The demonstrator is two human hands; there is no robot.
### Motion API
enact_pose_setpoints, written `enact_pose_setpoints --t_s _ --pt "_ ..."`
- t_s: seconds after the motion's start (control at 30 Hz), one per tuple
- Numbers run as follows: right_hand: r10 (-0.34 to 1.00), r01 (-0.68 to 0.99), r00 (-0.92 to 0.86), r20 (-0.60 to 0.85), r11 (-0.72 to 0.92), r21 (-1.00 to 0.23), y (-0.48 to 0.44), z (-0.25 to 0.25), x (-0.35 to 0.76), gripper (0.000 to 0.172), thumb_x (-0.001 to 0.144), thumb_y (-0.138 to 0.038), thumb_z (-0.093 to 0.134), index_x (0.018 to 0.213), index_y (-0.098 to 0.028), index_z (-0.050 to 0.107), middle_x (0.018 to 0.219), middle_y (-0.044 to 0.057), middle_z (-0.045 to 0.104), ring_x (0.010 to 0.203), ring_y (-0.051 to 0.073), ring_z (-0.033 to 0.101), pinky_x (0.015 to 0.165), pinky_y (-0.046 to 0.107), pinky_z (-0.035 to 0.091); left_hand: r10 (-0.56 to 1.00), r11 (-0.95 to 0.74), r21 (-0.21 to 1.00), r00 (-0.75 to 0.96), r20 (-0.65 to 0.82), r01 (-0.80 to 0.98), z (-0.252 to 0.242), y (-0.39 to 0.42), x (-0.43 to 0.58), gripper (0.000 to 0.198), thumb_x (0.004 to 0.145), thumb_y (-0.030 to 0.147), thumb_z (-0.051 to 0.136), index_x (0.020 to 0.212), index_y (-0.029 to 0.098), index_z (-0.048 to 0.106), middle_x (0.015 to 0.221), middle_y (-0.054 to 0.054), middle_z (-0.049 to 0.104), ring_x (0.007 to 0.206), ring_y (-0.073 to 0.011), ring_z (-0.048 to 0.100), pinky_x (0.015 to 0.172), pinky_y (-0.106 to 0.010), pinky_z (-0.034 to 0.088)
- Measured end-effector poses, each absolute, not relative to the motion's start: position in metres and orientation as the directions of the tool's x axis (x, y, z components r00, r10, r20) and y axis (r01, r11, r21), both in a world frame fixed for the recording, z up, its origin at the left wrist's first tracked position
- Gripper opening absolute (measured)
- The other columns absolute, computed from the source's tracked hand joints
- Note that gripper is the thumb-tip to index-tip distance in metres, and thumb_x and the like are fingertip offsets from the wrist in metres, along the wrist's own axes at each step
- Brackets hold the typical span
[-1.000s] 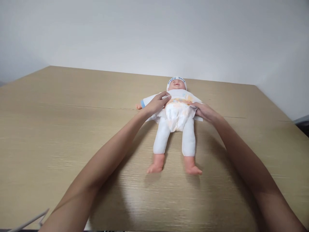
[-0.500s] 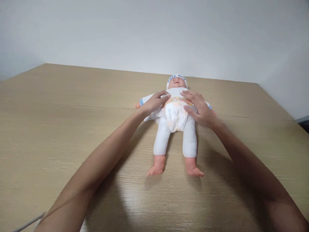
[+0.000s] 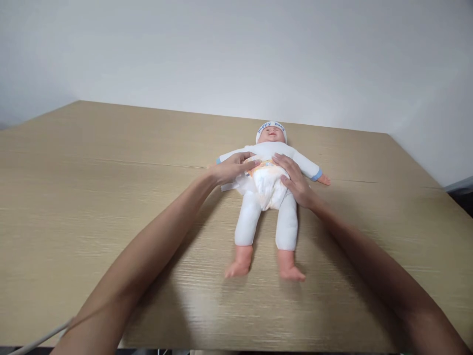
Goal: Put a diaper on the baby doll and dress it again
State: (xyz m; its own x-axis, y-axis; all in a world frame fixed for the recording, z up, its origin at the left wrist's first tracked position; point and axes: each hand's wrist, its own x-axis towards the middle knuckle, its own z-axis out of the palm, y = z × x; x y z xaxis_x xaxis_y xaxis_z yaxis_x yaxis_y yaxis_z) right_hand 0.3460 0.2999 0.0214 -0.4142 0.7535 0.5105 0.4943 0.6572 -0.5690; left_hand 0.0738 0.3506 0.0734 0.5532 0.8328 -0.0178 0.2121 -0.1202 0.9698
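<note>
A baby doll in white clothes and a lettered cap lies on its back, feet toward me. Around its hips is a white diaper with an orange patterned waistband. My left hand has its thumb and fingers closed on the waistband's left corner. Below that hand, a white side flap of the diaper sticks out to the left. My right hand rests on the diaper's right side, fingers stretched and apart, thumb on its front.
The doll lies on a wood-grain table with a thin seam across it. A pale wall rises behind the far edge. At the bottom left a light cable runs beside my forearm. Something dark shows at the right edge.
My right hand has come down onto the diaper's right side and moved slightly left. More of the doll's right-side sleeve shows. The whole scene sits a little lower in view.
</note>
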Motion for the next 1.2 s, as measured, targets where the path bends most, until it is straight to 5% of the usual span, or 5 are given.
enact_pose_setpoints --t_s 0.27,0.53,0.67,0.87,1.2 --pt "0.785 0.561 -0.405 0.469 0.619 -0.549 0.240 0.021 0.359 0.062 0.119 -0.047 0.037 0.179 -0.029 0.037 0.184 0.007 0.039 0.173 0.028 0.031 0.144 0.057 0.024 0.910 -0.226 0.910 0.410 0.069 0.349 0.069 0.317 0.056 0.051 0.098 0.067 0.071 0.129 0.026 0.067 0.088 -0.002 0.074 0.073 -0.0190 0.069 0.063 -0.029 0.053" --pt "0.879 0.802 -0.097 0.467 0.347 -0.486 0.218 -0.002 0.408 0.038 0.110 -0.053 0.058 0.123 -0.021 0.074 0.121 0.016 0.079 0.116 0.037 0.072 0.115 0.061 0.051 0.782 -0.623 0.567 0.426 0.455 0.539 0.096 0.301 0.077 0.032 0.113 0.045 0.052 0.129 0.024 0.070 0.139 -0.010 0.075 0.127 -0.0270 0.067 0.114 -0.046 0.051" --pt "0.881 0.838 -0.014 0.473 0.268 -0.475 0.221 -0.011 0.408 0.038 0.106 -0.059 0.058 0.107 -0.023 0.071 0.098 0.012 0.075 0.099 0.034 0.071 0.096 0.051 0.056 0.633 -0.772 0.423 0.639 0.437 0.475 0.101 0.288 0.125 0.031 0.112 0.047 0.055 0.124 0.025 0.074 0.137 -0.010 0.075 0.133 -0.0322 0.062 0.121 -0.051 0.044" --pt "0.953 0.835 0.136 0.272 0.038 -0.550 0.220 -0.010 0.409 0.040 0.094 -0.063 0.072 0.087 -0.026 0.061 0.078 0.003 0.067 0.073 0.025 0.062 0.068 0.035 0.044 0.674 -0.738 0.290 0.646 0.358 0.609 0.083 0.278 0.159 0.034 0.103 0.052 0.068 0.119 0.024 0.078 0.133 -0.013 0.074 0.130 -0.0414 0.054 0.112 -0.059 0.044" --pt "0.990 0.552 -0.085 0.112 0.141 -0.822 0.232 0.039 0.416 0.053 0.096 -0.074 0.060 0.076 -0.025 0.058 0.069 -0.002 0.052 0.069 0.019 0.049 0.068 0.033 0.039 0.688 -0.723 0.249 0.646 0.331 0.644 0.076 0.279 0.160 0.040 0.097 0.054 0.074 0.124 0.024 0.076 0.139 -0.015 0.070 0.131 -0.0441 0.052 0.110 -0.061 0.043"
